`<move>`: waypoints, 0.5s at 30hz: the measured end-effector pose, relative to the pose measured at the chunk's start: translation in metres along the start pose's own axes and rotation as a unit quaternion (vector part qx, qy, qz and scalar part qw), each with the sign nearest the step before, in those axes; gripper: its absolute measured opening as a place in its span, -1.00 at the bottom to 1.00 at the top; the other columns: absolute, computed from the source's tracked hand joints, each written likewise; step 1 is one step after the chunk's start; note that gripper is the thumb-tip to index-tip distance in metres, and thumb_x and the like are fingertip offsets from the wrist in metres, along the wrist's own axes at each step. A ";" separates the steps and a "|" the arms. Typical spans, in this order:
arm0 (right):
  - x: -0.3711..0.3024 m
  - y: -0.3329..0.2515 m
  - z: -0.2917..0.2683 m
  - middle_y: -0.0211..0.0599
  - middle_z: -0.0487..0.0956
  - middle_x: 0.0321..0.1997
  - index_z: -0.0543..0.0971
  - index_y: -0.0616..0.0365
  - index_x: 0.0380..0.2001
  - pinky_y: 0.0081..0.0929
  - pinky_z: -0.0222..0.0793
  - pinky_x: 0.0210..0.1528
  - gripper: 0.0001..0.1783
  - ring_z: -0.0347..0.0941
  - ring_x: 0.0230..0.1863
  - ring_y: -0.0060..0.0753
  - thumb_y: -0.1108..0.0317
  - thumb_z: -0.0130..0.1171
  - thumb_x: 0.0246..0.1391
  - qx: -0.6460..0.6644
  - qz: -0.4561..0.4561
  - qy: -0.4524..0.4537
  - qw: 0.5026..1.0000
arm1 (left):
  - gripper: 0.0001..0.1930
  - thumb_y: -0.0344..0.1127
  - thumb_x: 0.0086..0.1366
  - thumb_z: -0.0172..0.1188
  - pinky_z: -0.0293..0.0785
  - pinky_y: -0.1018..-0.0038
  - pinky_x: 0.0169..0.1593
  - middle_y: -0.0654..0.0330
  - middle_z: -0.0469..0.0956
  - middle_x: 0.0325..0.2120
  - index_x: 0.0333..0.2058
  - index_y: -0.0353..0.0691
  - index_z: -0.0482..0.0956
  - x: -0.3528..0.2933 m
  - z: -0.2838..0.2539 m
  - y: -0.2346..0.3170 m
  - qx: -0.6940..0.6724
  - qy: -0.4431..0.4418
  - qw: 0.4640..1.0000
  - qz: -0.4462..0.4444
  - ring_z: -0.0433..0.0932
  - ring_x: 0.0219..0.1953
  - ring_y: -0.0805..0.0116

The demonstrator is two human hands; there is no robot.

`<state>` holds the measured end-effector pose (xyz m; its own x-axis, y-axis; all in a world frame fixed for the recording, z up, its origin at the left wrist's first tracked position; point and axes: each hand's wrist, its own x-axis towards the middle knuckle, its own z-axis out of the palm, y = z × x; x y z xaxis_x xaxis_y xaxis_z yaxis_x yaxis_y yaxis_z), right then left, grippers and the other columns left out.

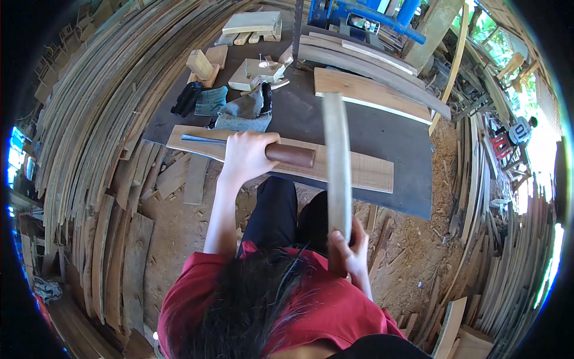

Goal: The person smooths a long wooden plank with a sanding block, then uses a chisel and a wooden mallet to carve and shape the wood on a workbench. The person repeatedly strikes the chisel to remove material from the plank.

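My left hand [246,154] is wrapped round a chisel [293,156], whose reddish-brown handle points right and whose flat metal blade reaches left. The chisel lies low along a brown wooden board [368,172] near the front edge of the table. In front of my body, my right hand [353,248] grips the lower end of a long, pale wooden bar [338,155]. That bar stands nearly upright, its top slightly blurred, and it hides part of the board behind it. Whether it touches the chisel handle I cannot tell.
On the dark tabletop [400,145] lie sandpaper [211,102], a grey cloth-like piece [244,113], cut wood blocks [257,73] and a wider board [371,96]. Long stacked planks [101,102] fill the left side. A person [521,128] sits far off at the right.
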<state>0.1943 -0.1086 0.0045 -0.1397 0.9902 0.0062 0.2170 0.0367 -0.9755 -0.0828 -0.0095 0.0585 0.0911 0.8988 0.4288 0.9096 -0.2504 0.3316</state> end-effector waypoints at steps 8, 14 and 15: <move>0.007 -0.004 -0.005 -0.18 0.52 -0.44 0.38 0.26 -0.10 -0.42 0.40 -0.36 -0.49 0.49 -0.46 -0.32 0.13 0.15 -0.03 0.083 -0.033 0.026 0.996 | -0.85 -0.31 -0.23 0.26 0.41 0.31 -0.46 0.23 0.50 -0.68 -0.57 -0.01 0.51 -0.002 -0.002 -0.003 -0.006 0.009 1.000 0.003 0.53 -0.55 0.17; 0.019 -0.022 0.000 -0.17 0.53 -0.51 0.46 0.26 -0.23 -0.45 0.40 -0.36 -0.56 0.49 -0.44 -0.44 0.14 0.22 -0.09 -0.063 -0.080 -0.016 0.995 | -0.87 -0.25 -0.20 0.25 0.41 0.32 -0.49 0.24 0.50 -0.69 -0.58 0.01 0.51 -0.006 -0.014 -0.016 -0.004 0.008 1.000 -0.009 0.54 -0.55 0.21; 0.022 -0.014 -0.005 -0.23 0.50 -0.53 0.44 0.28 -0.28 -0.47 0.39 -0.39 -0.57 0.46 -0.49 -0.47 0.13 0.21 -0.09 -0.040 -0.055 -0.004 0.998 | -0.87 -0.25 -0.20 0.25 0.41 0.33 -0.49 0.24 0.50 -0.69 -0.58 0.01 0.51 -0.007 -0.015 -0.017 -0.008 0.006 1.000 -0.013 0.54 -0.55 0.21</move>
<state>0.1935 -0.0871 0.0190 -0.1740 0.9785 0.1109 0.2759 0.1565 -0.9483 -0.1045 -0.0172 0.0624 0.0622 0.9009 0.4295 0.9047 -0.2326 0.3569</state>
